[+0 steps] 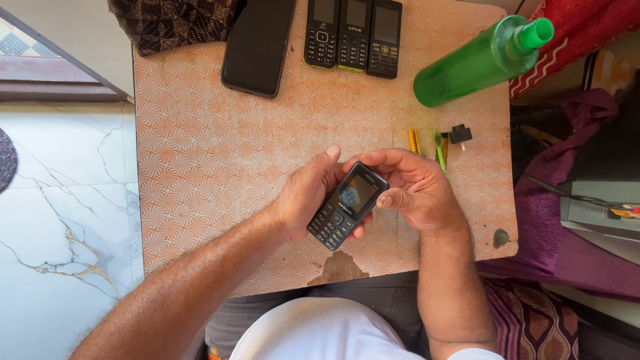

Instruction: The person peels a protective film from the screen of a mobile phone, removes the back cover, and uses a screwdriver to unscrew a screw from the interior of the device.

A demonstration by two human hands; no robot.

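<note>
A small black keypad phone [347, 207] is held over the near part of an orange patterned table [213, 153]. My left hand [308, 197] cradles it from the left and below, with the thumb along its upper left edge. My right hand [415, 190] grips the phone's top right corner, fingers curled over the top edge. The phone's screen faces up and is dark, with its keypad toward me.
Three black keypad phones [353, 35] lie side by side at the table's far edge, next to a larger black smartphone [259, 45]. A green bottle [481, 61] lies at the far right. Small yellow and green tools [430, 143] and a black plug [460, 135] sit beside my right hand.
</note>
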